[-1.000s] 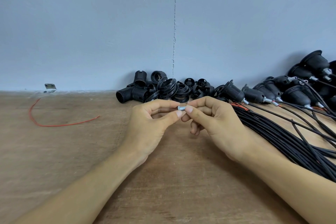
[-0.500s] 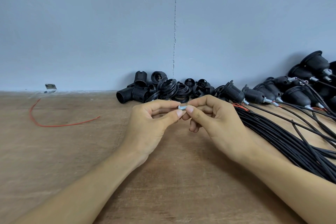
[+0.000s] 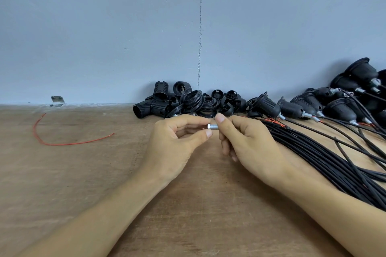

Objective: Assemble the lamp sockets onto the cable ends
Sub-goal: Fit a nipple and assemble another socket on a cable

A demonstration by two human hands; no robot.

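Over the wooden table (image 3: 83,173), my right hand (image 3: 248,142) pinches a small silver threaded tube (image 3: 213,126) between thumb and fingers. My left hand (image 3: 173,146) faces it, its thumb and forefinger curled round the tube's left end. Behind the hands, against the wall, lies a pile of loose black socket parts (image 3: 188,102) with rings and shells. To the right lie several assembled black sockets (image 3: 269,106) with silver tubes, each on a black cable. Their cable bundle (image 3: 313,152) runs under my right forearm.
A loose red wire (image 3: 62,143) curves across the table at the left. A small metal bracket (image 3: 57,99) sits at the foot of the blue-grey wall. More sockets (image 3: 359,77) are stacked at the far right.
The hands have drawn slightly apart, so more of the silver tube shows between the fingertips. Nothing else on the table has moved.
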